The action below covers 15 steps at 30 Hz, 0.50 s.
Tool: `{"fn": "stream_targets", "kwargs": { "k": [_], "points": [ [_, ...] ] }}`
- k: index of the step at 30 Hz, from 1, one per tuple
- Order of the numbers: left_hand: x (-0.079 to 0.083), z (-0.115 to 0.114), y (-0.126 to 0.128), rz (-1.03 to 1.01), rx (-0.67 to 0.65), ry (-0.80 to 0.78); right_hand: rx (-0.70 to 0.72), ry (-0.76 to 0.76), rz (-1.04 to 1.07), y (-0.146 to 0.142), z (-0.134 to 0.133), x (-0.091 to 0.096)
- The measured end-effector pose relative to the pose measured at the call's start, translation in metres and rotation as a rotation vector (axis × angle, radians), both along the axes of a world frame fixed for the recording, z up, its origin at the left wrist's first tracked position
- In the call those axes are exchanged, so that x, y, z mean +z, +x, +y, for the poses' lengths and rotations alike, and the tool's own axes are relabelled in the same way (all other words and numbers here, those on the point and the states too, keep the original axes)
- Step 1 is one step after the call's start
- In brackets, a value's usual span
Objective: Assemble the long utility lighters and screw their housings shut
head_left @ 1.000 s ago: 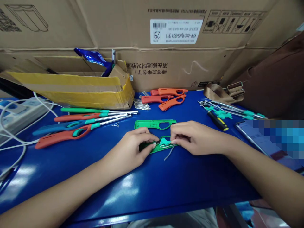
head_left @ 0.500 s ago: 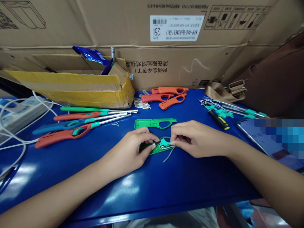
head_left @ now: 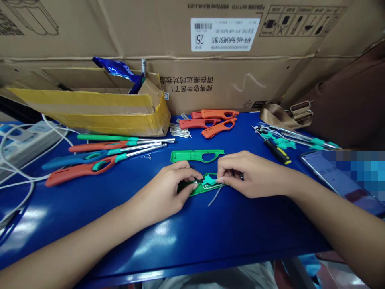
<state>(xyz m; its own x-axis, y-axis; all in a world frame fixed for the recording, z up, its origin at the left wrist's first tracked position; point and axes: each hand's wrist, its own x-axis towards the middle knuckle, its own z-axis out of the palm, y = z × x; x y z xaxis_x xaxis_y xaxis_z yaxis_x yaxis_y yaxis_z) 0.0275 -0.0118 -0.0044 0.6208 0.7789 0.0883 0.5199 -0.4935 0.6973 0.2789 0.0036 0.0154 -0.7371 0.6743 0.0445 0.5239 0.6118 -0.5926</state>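
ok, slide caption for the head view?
Left hand and right hand flank a teal part over a green shell, a second shell beyond.

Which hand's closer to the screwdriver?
Right. The right hand is left of and below the screwdriver in view, not touching; the left hand is farther left.

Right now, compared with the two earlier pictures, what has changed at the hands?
Very little: the loose end of the pale tube has edged slightly down the picture. Nothing was visibly taken hold of or let go: the left hand stays pinched on the black piece, the right hand at the teal part. The far green shell half and screwdriver stayed put.
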Motion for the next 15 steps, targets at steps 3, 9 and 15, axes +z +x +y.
{"fn": "stream_targets", "kwargs": {
  "k": [3,9,15],
  "points": [
    [-0.0001,-0.0002,-0.0003,0.011,0.003,0.006,0.01,-0.02,-0.002,0.0001,0.0005,0.0],
    [0.0002,-0.0013,0.0005,0.008,0.007,0.015,0.049,0.018,-0.03,-0.001,0.0,-0.0023],
    [0.0001,-0.0003,0.0004,0.014,0.008,0.015,0.106,0.049,-0.045,-0.0007,-0.0001,-0.0021]
  ]
}}
